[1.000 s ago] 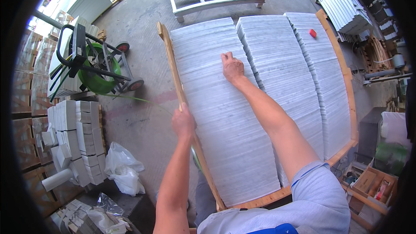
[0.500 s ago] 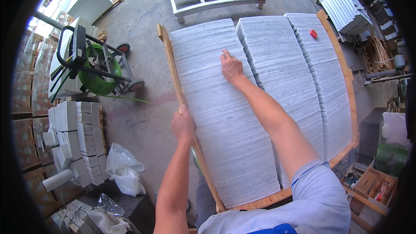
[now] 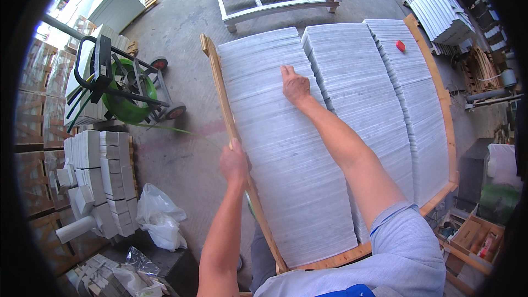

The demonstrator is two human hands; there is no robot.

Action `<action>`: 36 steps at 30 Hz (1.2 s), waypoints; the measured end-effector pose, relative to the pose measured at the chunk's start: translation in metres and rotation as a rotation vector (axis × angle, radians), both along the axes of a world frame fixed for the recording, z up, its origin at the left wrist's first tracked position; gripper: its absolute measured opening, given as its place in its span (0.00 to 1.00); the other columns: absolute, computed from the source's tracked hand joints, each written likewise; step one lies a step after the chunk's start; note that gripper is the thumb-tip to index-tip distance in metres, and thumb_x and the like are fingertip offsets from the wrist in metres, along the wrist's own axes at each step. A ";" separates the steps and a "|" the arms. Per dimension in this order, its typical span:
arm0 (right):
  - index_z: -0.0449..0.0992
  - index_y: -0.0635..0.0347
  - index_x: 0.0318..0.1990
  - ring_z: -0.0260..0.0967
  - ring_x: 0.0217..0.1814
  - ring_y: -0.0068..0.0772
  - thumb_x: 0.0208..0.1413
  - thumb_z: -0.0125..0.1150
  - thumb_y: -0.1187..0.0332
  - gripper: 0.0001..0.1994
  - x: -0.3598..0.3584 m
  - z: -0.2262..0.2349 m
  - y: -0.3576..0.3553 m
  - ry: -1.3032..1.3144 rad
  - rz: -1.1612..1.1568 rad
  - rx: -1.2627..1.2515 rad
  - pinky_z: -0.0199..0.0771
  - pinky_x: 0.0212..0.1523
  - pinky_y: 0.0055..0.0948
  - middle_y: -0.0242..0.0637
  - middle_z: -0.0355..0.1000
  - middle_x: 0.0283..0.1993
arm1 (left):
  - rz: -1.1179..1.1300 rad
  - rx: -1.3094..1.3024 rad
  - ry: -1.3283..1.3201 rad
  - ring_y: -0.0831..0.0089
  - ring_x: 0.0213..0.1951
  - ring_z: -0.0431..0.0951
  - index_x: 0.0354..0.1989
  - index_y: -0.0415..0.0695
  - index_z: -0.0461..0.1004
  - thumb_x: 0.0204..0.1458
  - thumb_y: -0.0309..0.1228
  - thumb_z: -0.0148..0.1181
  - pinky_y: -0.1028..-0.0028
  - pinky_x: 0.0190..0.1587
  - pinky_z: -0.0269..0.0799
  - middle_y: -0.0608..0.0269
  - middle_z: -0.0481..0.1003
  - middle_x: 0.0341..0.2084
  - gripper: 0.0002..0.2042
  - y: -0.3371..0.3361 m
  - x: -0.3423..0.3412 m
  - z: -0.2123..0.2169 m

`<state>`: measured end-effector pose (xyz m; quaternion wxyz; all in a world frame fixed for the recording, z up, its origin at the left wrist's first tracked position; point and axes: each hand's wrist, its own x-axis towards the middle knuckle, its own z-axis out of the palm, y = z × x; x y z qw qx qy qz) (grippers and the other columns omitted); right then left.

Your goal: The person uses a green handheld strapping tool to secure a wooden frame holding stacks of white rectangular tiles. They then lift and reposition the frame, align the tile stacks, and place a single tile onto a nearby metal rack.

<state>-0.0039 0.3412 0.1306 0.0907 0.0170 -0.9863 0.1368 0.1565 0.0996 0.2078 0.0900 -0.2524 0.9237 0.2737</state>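
Note:
Rows of white-grey stone slabs (image 3: 286, 148), packed on edge, fill a wooden-framed pallet in front of me. My left hand (image 3: 235, 163) is closed around the wooden rail (image 3: 220, 93) along the stack's left side, thumb on top. A green strap (image 3: 173, 128) runs from a wheeled cart toward this hand and shows again just below it; whether the fingers also hold it is hidden. My right hand (image 3: 296, 85) rests over the far part of the left row, empty, index and middle fingers stretched forward and the others curled.
A small red object (image 3: 400, 46) lies on the right row. The wheeled strap cart (image 3: 126, 85) stands left, beside stacked white blocks (image 3: 91, 170) and a plastic bag (image 3: 160, 217). A metal frame (image 3: 280, 6) stands beyond the pallet, and a wooden toolbox (image 3: 476, 236) sits at lower right.
The whole view has shifted slightly downward. Index and middle fingers of my right hand look closer together; the left hand keeps its place on the rail.

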 end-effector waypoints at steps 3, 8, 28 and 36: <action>0.67 0.59 0.59 0.77 0.36 0.45 0.57 0.48 0.73 0.21 -0.006 0.000 -0.002 -0.045 -0.016 0.046 0.79 0.35 0.43 0.40 0.66 0.53 | -0.001 -0.006 -0.003 0.43 0.38 0.78 0.36 0.34 0.75 0.62 0.51 0.43 0.52 0.43 0.70 0.40 0.78 0.33 0.27 0.000 0.000 0.001; 0.69 0.56 0.57 0.77 0.34 0.44 0.58 0.49 0.72 0.19 -0.012 -0.001 -0.005 -0.070 -0.053 0.071 0.79 0.35 0.43 0.39 0.65 0.51 | -0.004 -0.010 -0.003 0.44 0.37 0.78 0.35 0.34 0.75 0.62 0.50 0.43 0.53 0.42 0.70 0.41 0.78 0.32 0.27 0.001 -0.002 0.005; 0.72 0.61 0.43 0.77 0.41 0.45 0.56 0.50 0.73 0.10 -0.036 -0.003 0.001 -0.025 0.045 0.061 0.79 0.39 0.44 0.40 0.67 0.59 | -0.002 -0.028 0.000 0.42 0.37 0.78 0.36 0.33 0.76 0.61 0.52 0.43 0.51 0.43 0.71 0.38 0.78 0.31 0.28 -0.001 -0.001 -0.004; 0.70 0.57 0.58 0.78 0.39 0.45 0.59 0.46 0.73 0.19 -0.038 0.006 0.001 -0.079 -0.010 0.055 0.78 0.39 0.43 0.37 0.69 0.55 | -0.003 -0.003 0.011 0.43 0.36 0.78 0.35 0.33 0.76 0.61 0.51 0.44 0.52 0.42 0.70 0.40 0.78 0.30 0.28 0.000 -0.001 0.005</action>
